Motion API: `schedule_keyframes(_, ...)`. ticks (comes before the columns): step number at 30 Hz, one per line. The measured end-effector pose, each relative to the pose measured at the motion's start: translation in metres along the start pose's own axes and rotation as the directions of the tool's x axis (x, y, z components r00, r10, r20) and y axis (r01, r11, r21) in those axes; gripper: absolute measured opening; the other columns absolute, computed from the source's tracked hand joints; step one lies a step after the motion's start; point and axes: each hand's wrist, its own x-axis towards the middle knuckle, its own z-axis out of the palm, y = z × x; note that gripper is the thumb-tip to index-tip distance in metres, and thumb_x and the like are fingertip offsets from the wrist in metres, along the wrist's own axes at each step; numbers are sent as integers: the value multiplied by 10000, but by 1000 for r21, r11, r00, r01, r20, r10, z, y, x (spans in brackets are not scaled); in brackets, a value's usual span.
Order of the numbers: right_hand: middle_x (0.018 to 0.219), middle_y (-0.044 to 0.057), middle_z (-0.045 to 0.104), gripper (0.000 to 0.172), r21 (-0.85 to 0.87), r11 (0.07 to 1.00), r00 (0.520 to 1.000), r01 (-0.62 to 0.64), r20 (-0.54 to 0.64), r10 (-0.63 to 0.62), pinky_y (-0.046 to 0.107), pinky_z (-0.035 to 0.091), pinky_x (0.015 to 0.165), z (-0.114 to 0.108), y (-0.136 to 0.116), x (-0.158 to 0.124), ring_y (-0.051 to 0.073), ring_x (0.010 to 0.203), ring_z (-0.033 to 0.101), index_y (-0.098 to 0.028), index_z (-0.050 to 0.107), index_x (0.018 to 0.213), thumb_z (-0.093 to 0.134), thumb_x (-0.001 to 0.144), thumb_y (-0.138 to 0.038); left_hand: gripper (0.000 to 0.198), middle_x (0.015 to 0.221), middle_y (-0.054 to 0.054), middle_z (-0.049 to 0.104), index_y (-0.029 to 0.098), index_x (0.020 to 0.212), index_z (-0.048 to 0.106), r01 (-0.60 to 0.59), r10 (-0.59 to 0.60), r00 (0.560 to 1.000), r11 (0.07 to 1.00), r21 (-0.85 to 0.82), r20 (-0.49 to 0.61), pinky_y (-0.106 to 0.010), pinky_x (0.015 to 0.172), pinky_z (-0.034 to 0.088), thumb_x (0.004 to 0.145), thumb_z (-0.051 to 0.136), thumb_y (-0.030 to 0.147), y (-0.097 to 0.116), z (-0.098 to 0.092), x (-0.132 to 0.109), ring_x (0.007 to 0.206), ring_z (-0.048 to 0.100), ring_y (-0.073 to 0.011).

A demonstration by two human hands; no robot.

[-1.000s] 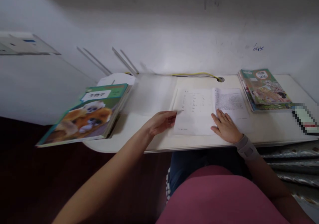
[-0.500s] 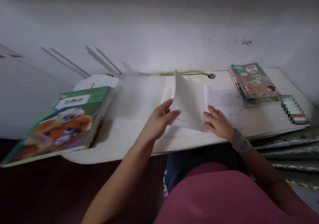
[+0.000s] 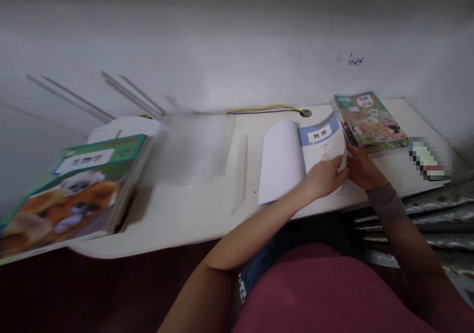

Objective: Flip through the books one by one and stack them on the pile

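Note:
A thin white booklet [image 3: 285,157] lies on the white desk [image 3: 192,209], folded over so its blue-banded cover page [image 3: 321,140] faces up on the right. My left hand [image 3: 326,177] reaches across and presses on the right part of that page, fingers bent at its right edge. My right hand [image 3: 363,167] sits just beyond it at the booklet's right edge, fingers curled against the pages. Both hands touch the booklet; whether they pinch pages is hard to make out.
A stack of colourful textbooks [image 3: 368,120] lies at the right rear. Another stack with an animal cover [image 3: 70,194] overhangs the desk's left end. A yellow cable [image 3: 266,108] runs along the wall into a hole. A pixelated object [image 3: 429,157] sits far right.
My left hand has carried the lifted pages from left to right, closing the booklet onto its blue-banded page. My right hand has shifted right to the booklet's edge. The view swung right.

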Motion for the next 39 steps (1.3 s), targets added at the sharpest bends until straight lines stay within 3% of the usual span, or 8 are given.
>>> schedule_keyframes(5, 1143, 138, 694, 568, 254, 943, 976, -216, 21, 218, 456, 548, 718, -7, 34, -7, 306, 898, 687, -199, 490, 1339, 335, 914, -545, 452, 1191, -164, 667, 113, 1268, 545, -149, 150, 986, 989, -15, 70, -358, 924, 476, 957, 437, 423, -17, 22, -12, 1113, 631, -251)
schedule_keyframes(8, 1007, 124, 729, 515, 276, 925, 964, -262, 23, 266, 437, 548, 613, -10, 47, -10, 301, 764, 692, -188, 552, 1257, 462, 842, -480, 488, 1415, -183, 497, 117, 1341, 490, -203, 215, 967, 974, 101, -136, -454, 1099, 335, 961, 437, 419, -42, 14, -33, 1349, 423, -281)
schedule_keyframes(11, 960, 93, 732, 503, 261, 931, 964, -253, -8, 265, 424, 550, 620, -10, 51, -11, 283, 747, 688, -168, 562, 1243, 476, 796, -379, 495, 1482, -172, 415, 169, 1376, 459, -10, 93, 907, 980, 200, -411, -552, 1125, 256, 961, 427, 437, -80, 2, -59, 1419, 288, -321)
schedule_keyframes(16, 1322, 150, 587, 661, -102, 991, 984, -91, -164, 74, 509, 448, 986, -12, 51, -8, 322, 1170, 570, -98, 472, 1358, 506, 712, -233, 683, 1530, -243, 283, 151, 1482, 269, 265, -154, 846, 952, 152, -510, -611, 1082, 294, 940, 415, 538, -139, -1, -97, 1429, 221, -378)
schedule_keyframes(20, 1343, 163, 570, 598, -438, 896, 985, -69, -174, -10, 504, 431, 1025, -12, 53, -11, 321, 1217, 547, -107, 470, 1376, 463, 793, -240, 752, 1523, -286, 261, 96, 1493, 211, 303, -186, 845, 939, 162, -502, -610, 1092, 282, 936, 390, 569, -160, 6, -113, 1429, 216, -376)
schedule_keyframes(28, 1442, 226, 445, 428, -782, 618, 978, 83, -55, -202, 521, 422, 1022, 0, 0, -20, 358, 1302, 454, -80, 564, 1264, 449, 893, -261, 736, 1479, -266, 366, 70, 1449, 317, 293, -181, 883, 933, 207, -433, -617, 1088, 283, 943, 310, 604, -160, 1, -118, 1408, 252, -401)
schedule_keyframes(34, 1498, 174, 391, 451, -728, 517, 882, 451, 273, -385, 535, 306, 1087, 47, -82, 39, 316, 1396, 327, -154, 496, 1363, 354, 983, -351, 720, 1479, -252, 373, 31, 1448, 311, 283, -180, 921, 919, 277, -345, -576, 1124, 242, 968, 276, 566, -138, -3, -110, 1418, 246, -369)
schedule_keyframes(39, 1470, 160, 438, 408, -712, 458, 846, 532, 440, -300, 613, 273, 1064, 93, -95, 79, 349, 1373, 352, -182, 572, 1294, 400, 974, -368, 725, 1515, -216, 324, 68, 1484, 261, 185, -116, 969, 926, 329, -218, -587, 1129, 224, 964, 277, 574, -112, -1, -102, 1437, 193, -356)
